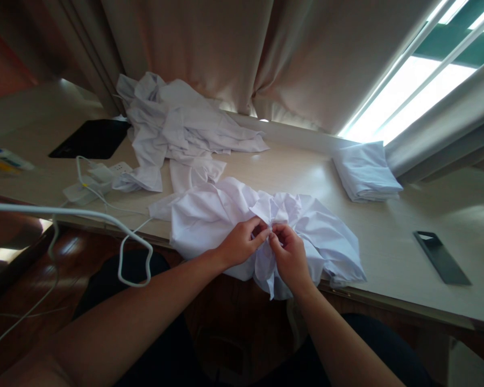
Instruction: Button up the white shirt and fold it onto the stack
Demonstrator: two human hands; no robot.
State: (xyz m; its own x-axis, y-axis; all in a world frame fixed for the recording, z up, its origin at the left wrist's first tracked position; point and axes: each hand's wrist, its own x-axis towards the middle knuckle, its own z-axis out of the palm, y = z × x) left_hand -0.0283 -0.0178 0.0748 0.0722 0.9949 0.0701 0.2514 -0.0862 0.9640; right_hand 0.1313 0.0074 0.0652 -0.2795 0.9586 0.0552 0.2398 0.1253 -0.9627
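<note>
Both hands are right at the near edge of the table (387, 247), meeting over a bunched white shirt (210, 215). The left hand (240, 244) pinches a fold of the cloth between thumb and fingertips, and the right hand (290, 255) pinches the same spot from the other side, fingertips almost touching. What exactly sits between the fingertips is too small to tell. The shirt lies crumpled across the table's front edge, and part of it hangs over the edge below the right wrist.

Moving outward: behind the shirt, toward the curtain (210, 48), lies a loose heap of white clothes (177, 123), spread and rumpled, with one piece reaching almost to the shirt in hand. Off to the right, near the window (407, 91), sits a neatly folded stack of white cloth (367, 172), well apart from the hands. Further right, near the front edge, a flat dark phone-like slab (441, 258) lies on the table.

On the left side, a white power strip (92, 180) rests on the table with a white cable (116, 226) looping off the edge. Behind it lies a black mat (91, 138), and at the far left a small tube (8, 156) lies on its side.
</note>
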